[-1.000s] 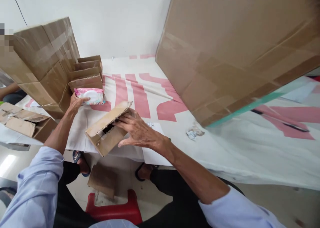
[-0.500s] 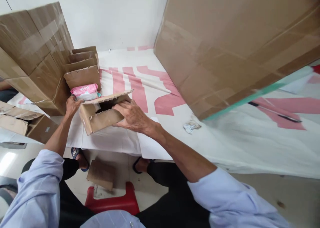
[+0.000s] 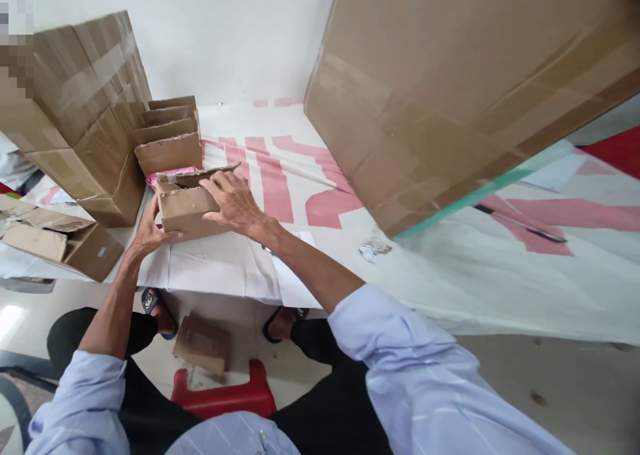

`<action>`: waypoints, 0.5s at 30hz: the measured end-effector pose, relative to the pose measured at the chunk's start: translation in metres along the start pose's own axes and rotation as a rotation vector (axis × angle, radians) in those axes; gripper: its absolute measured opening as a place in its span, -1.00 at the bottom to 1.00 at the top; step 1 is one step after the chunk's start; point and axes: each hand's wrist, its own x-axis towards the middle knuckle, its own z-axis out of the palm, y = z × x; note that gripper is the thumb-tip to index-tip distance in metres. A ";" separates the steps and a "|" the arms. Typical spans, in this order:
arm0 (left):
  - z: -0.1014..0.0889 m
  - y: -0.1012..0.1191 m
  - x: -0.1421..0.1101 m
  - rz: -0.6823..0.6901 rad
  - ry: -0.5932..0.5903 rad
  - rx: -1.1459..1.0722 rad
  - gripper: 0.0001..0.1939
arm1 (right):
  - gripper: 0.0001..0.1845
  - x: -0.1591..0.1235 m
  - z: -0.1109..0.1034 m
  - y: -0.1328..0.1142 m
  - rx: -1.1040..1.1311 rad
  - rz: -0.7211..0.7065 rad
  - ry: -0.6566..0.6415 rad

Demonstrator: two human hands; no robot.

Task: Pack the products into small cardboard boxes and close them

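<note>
A small cardboard box with a torn, partly raised top flap stands on the cloth-covered table between both hands. My left hand grips its left end, thumb along the lower front. My right hand bends over its right end, fingers on the top edge by the opening and thumb against the front. Just behind the box lies a pink wet wipes pack, mostly hidden by it. Behind the pack stands a row of upright cardboard dividers.
Stacked cartons rise on the left, with an open carton in front. A huge cardboard sheet leans on the right. A black pen-like object and crumpled scrap lie on the cloth. Below are a red stool and a box.
My left hand has let go of the wipes pack, set down behind the box, and taken the box's left end. The box has turned level and moved left and back against the pack.
</note>
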 end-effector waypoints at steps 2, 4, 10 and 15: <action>-0.003 -0.012 0.012 0.030 -0.036 -0.079 0.28 | -0.27 -0.003 0.008 0.006 0.008 0.067 0.137; -0.008 -0.025 0.022 0.030 0.046 -0.090 0.18 | -0.32 -0.009 0.021 0.018 0.036 0.193 0.229; -0.006 -0.046 0.006 -0.273 0.533 0.299 -0.38 | -0.47 -0.032 0.070 0.044 0.096 0.345 -0.178; 0.036 -0.038 -0.030 -0.186 0.370 0.423 -0.75 | -0.45 -0.042 0.092 0.046 0.067 0.323 -0.284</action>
